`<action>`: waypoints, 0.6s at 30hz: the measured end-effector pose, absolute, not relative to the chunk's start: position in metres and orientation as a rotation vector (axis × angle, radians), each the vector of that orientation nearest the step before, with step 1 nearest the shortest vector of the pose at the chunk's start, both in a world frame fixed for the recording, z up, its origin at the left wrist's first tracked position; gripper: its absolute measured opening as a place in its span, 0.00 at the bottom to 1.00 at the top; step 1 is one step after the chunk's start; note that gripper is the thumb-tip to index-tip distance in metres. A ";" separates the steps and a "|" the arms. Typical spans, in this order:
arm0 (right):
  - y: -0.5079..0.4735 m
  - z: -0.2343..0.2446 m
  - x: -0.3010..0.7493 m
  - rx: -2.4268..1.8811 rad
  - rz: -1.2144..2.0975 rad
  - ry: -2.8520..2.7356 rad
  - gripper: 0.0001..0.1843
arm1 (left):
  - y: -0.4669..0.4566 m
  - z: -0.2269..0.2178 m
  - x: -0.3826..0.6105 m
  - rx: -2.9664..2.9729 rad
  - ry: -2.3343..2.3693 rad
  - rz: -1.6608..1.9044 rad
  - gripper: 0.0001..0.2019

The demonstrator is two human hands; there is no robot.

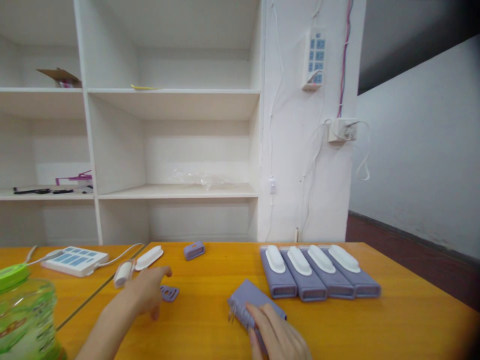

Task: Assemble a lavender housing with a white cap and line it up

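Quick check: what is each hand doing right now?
Left hand: open, holding nothing, fingers beside the small purple piece.
Right hand: closed on the purple case.

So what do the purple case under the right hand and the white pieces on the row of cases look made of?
The purple case under the right hand looks like matte moulded plastic or silicone; its even, dull surface leaves that open. The white pieces look like smooth plastic with a slight sheen. The table seems varnished wood.
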State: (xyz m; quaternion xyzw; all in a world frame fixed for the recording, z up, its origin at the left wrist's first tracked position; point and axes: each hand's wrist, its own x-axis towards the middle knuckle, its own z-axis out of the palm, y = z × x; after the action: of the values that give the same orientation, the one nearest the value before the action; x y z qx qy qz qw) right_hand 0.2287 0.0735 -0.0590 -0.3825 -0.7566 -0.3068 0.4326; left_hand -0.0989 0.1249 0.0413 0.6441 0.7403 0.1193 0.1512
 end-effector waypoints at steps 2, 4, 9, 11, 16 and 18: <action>0.074 -0.058 0.228 -0.968 -0.821 -1.900 0.22 | 0.131 0.026 -0.114 1.877 2.097 0.334 0.38; 0.074 -0.057 0.227 -1.021 -0.837 -1.901 0.28 | 0.135 0.016 -0.118 1.931 2.071 0.334 0.30; 0.069 -0.057 0.226 -1.092 -0.766 -1.924 0.38 | 0.135 0.008 -0.092 2.129 2.114 0.308 0.12; 0.067 -0.055 0.225 -1.094 -0.751 -1.950 0.38 | 0.130 0.009 -0.069 2.215 2.147 0.260 0.12; 0.066 -0.057 0.220 -1.103 -0.791 -1.991 0.24 | 0.111 0.008 0.003 2.263 2.244 0.091 0.20; 0.067 -0.064 0.218 -1.067 -0.803 -1.982 0.21 | 0.101 0.003 0.024 2.288 2.222 0.086 0.22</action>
State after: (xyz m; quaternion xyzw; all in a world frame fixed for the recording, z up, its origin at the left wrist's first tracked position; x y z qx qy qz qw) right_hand 0.2182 0.0673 -0.0639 -0.4155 -0.7713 -0.3126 0.3671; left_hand 0.0243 0.1013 0.0025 0.7169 0.6963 0.0268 -0.0245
